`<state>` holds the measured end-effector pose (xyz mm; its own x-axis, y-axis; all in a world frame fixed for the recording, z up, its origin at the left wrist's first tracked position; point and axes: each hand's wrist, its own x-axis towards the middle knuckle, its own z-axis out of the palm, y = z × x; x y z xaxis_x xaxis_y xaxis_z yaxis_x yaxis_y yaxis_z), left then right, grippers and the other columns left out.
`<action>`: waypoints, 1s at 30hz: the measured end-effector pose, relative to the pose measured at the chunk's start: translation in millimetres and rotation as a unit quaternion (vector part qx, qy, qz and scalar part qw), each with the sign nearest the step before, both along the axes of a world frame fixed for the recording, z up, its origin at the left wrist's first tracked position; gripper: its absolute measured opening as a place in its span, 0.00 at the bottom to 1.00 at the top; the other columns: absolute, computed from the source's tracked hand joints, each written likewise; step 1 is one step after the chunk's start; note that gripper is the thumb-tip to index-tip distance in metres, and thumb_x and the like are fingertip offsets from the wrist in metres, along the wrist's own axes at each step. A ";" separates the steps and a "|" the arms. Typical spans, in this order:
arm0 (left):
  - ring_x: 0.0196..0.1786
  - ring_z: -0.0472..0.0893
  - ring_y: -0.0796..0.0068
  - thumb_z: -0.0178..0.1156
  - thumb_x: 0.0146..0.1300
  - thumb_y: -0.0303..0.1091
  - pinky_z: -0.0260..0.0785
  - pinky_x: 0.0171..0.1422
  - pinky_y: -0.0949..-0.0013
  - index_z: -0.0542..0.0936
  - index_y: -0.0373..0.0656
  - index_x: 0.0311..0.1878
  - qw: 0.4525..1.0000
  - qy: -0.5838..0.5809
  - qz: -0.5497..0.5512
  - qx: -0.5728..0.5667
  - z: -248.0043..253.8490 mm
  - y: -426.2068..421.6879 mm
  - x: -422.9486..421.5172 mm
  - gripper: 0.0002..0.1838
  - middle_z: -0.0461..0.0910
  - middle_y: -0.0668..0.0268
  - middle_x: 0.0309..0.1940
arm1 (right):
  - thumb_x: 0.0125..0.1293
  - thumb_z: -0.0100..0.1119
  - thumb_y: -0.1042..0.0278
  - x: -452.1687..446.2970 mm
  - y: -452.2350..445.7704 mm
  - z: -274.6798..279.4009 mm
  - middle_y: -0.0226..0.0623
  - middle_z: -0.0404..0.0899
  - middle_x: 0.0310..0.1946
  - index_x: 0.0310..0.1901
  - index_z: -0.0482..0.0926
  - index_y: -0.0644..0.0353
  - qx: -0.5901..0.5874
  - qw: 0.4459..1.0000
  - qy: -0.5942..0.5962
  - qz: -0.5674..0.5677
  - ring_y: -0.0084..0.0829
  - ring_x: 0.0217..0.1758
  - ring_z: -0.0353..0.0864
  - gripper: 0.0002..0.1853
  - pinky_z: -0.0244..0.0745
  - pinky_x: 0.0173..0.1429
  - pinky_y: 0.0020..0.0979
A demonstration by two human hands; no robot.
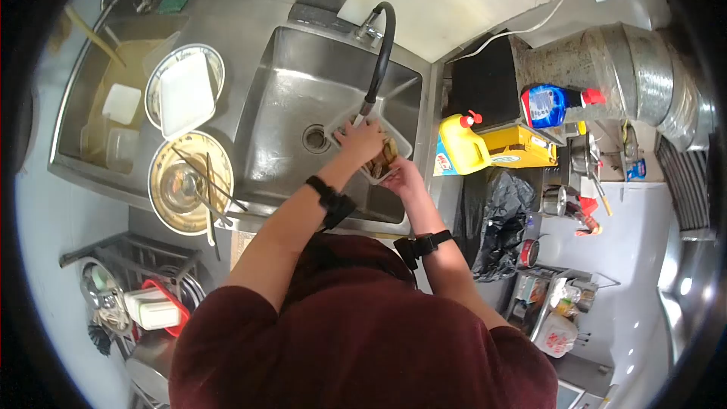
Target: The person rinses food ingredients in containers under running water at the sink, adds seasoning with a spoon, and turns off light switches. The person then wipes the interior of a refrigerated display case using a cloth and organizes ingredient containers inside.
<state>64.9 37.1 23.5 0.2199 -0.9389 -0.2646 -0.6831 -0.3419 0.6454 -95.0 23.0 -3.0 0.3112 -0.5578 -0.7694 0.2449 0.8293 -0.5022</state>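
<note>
In the head view, a white rectangular plastic tub with brownish food pieces inside is held over the sink. Across the far left part of the tub lies my left hand, fingers spread over the food and close to the faucet's nozzle. What its fingertips touch is hidden. My right hand grips the tub's near right corner. The black flexible faucet hose arches down, its nozzle pointing into the tub.
Left of the sink are a bowl with chopsticks and utensils, a plate with a white tray, and a second basin of cloudy water. To the right stand a yellow jug, a blue bottle and a black plastic bag.
</note>
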 end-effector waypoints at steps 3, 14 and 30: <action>0.52 0.69 0.55 0.51 0.56 0.36 0.59 0.57 0.60 0.72 0.49 0.51 0.978 0.190 0.062 -0.060 -5.7 18.6 56.3 0.18 0.73 0.60 0.48 | 0.40 0.44 0.79 20.0 5.3 -1.5 0.48 0.67 0.51 0.54 0.62 0.66 0.002 0.984 -0.173 0.049 0.46 0.56 0.67 0.31 0.61 0.60 0.50; 0.46 0.71 0.71 0.59 0.56 0.41 0.67 0.47 0.69 0.56 0.42 0.62 0.867 0.346 0.334 -0.132 -64.2 50.8 92.3 0.34 0.67 0.56 0.52 | 0.40 0.38 0.81 57.0 -17.0 -13.3 0.46 0.63 0.52 0.53 0.60 0.65 0.019 0.988 -0.142 0.061 0.45 0.56 0.65 0.30 0.63 0.59 0.47; 0.32 0.79 0.67 0.48 0.42 0.27 0.76 0.44 0.59 0.69 0.31 0.45 0.651 0.682 0.332 0.015 -77.0 107.1 104.5 0.22 0.76 0.57 0.38 | 0.57 0.53 0.56 103.9 -51.7 -45.7 0.39 0.71 0.46 0.48 0.68 0.55 -0.031 0.988 -0.045 0.146 0.34 0.46 0.71 0.19 0.67 0.50 0.39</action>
<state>169.4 144.2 -53.6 0.1159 -0.7468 -0.6549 0.8242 -0.2956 0.4830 8.9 -28.7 -48.6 0.5317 -0.4800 -0.6978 0.0461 0.8391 -0.5421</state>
